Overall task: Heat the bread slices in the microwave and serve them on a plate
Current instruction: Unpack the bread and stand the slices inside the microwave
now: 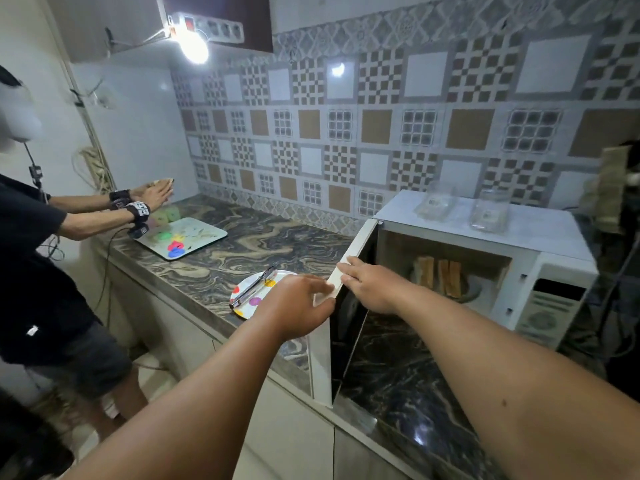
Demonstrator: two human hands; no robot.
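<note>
A white microwave [540,271] stands on the marble counter with its door [346,323] swung open toward me. Inside, several bread slices [438,277] stand upright on a dish. My left hand [298,304] grips the door's top edge, thumb on the near face and fingers curled over it. My right hand [370,284] lies on the same edge from the inner side with its fingers stretched along the edge. Left of the door sits a polka-dot plate [252,301] with metal tongs [254,287] lying across it.
Another person [38,265] stands at the left, hands [156,195] over a white tray [183,237] with coloured blobs. Two clear jars [464,207] sit on top of the microwave. Cables hang at the far right. Marble counter [221,258] stretches between tray and plate.
</note>
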